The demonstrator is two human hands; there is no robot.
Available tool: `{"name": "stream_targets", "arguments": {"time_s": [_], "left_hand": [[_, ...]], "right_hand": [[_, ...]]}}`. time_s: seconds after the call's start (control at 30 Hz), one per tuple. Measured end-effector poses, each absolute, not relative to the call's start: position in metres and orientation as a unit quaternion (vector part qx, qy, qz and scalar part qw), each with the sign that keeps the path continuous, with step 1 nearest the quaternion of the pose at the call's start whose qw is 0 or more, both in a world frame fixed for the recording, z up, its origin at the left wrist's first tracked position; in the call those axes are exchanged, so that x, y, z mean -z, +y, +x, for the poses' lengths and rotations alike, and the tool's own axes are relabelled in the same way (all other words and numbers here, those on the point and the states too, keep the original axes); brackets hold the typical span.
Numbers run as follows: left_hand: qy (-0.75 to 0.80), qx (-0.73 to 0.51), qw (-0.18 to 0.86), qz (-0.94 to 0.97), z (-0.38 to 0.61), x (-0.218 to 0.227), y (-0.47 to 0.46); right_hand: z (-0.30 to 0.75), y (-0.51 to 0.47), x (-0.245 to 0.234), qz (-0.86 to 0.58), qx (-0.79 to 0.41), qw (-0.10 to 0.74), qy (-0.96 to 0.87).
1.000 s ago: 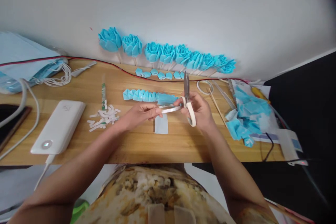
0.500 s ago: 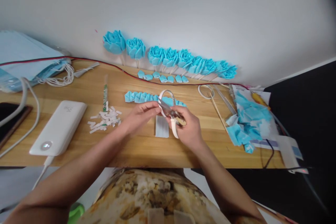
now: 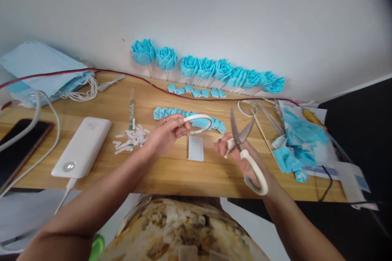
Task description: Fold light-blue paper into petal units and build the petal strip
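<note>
Holds tape (image 3: 199, 116) in left hand (image 3: 170, 130), with thumb and fingers pinched together on one side, over the folded row (image 3: 173, 113). Holds scissors (image 3: 238, 142) in right hand (image 3: 249, 157), with fingers loosely curled at the handles and blades parted, clear of the tape; cannot confirm seating in the loops through blur. Appears to have flowers (image 3: 206, 68) complete along the wall (image 3: 196, 12) and scraps (image 3: 134, 138) cut; has the folded row and small pieces (image 3: 197, 93) left, not yet built into flowers.
</note>
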State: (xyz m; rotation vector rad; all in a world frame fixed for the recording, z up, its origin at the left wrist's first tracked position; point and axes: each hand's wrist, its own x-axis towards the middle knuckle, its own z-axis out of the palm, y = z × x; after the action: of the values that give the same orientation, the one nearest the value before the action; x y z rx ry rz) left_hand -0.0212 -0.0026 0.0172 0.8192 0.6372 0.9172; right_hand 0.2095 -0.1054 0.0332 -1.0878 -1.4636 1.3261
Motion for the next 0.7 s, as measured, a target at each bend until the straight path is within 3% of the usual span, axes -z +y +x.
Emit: {"name": "stream_targets", "arguments": {"time_s": [0.23,0.7], "left_hand": [[0.28,-0.437,0.774,0.362,-0.018,-0.007,-0.002],[0.318,-0.444,0.741,0.391,-0.013,0.005,-0.003]], "right_hand": [[0.195,-0.113,-0.032,-0.318,-0.717,0.354,-0.509],[0.161,-0.102,-0.019,-0.266,-0.791,0.376,-0.403]]}}
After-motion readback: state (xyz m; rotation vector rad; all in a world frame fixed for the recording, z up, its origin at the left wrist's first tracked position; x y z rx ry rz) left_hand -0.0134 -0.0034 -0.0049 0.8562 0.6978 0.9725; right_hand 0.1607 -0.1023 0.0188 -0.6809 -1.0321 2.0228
